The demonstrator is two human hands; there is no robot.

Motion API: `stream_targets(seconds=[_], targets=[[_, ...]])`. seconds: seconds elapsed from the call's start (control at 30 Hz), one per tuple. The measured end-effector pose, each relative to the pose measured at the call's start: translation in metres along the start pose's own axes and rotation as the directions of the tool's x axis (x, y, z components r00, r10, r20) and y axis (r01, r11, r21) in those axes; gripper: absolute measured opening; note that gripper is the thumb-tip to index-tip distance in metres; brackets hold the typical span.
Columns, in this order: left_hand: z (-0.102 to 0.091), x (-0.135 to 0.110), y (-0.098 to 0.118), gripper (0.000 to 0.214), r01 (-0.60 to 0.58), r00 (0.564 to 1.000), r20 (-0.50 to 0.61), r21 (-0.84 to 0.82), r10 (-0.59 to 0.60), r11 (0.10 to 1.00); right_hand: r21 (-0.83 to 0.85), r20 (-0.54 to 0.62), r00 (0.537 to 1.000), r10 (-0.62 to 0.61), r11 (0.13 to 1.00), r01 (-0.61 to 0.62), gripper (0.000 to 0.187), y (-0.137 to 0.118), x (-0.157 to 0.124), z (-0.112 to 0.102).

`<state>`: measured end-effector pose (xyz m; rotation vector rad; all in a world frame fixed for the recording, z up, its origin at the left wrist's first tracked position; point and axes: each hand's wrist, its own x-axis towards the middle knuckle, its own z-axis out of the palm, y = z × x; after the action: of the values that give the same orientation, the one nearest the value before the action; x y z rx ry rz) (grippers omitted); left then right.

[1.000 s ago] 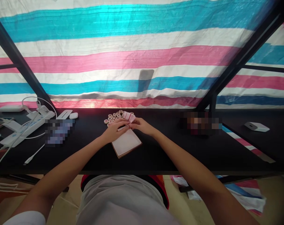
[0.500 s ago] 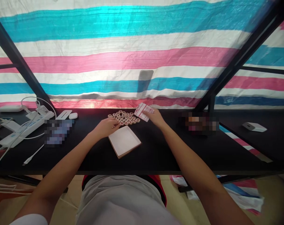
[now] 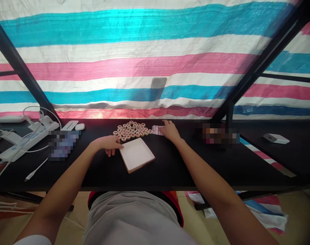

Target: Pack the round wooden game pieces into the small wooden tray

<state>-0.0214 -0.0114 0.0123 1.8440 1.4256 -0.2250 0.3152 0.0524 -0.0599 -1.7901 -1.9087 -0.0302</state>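
Several round Chinese chess pieces (image 3: 133,132) with dark and red characters lie face up in a cluster on the black table. Just in front of them sits a shallow square white box (image 3: 137,154), turned at an angle. My left hand (image 3: 109,143) is at the box's left corner, one fingertip at its rim and the other fingers hanging apart. Right of the pieces, a folded sheet (image 3: 158,130) with red lines lies on the table, partly hidden by my right hand (image 3: 169,131). The fingers of that hand are spread over its edge.
On the left stand a white power strip (image 3: 24,141) with plugs and cables, a loose cable end (image 3: 31,175) and a small white case (image 3: 79,127). Blurred items lie left and right. A white charger (image 3: 276,138) sits far right. Striped tarpaulin (image 3: 134,61) hangs behind.
My left hand has drawn back from the pieces to the box's corner. My right hand has lowered the sheet from a tilt onto the table. More pieces show at the cluster's near left.
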Motion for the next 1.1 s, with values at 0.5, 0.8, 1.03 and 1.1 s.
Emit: stream_targets(seconds=[0.5, 0.8, 1.03, 1.1], targets=[[0.023, 0.022, 0.014, 0.034, -0.014, 0.803, -0.572, 0.258, 0.164, 0.966, 0.11, 0.216, 0.885, -0.412, 0.911, 0.397, 0.019, -0.042, -0.01, 0.004], [0.027, 0.022, 0.02, 0.036, 0.053, 0.825, -0.557, 0.239, 0.092, 0.97, 0.253, 0.086, 0.937, -0.34, 0.917, 0.31, 0.013, -0.054, -0.017, -0.023], [0.027, 0.024, 0.019, 0.036, 0.055, 0.817, -0.569, 0.241, 0.095, 0.969, 0.468, 0.221, 0.769, -0.6, 0.757, 0.456, 0.012, -0.083, -0.034, -0.035], [0.026, 0.025, 0.018, 0.036, 0.042, 0.818, -0.564, 0.252, 0.112, 0.967, 0.443, 0.285, 0.723, -0.63, 0.755, 0.483, 0.011, -0.088, -0.036, -0.032]])
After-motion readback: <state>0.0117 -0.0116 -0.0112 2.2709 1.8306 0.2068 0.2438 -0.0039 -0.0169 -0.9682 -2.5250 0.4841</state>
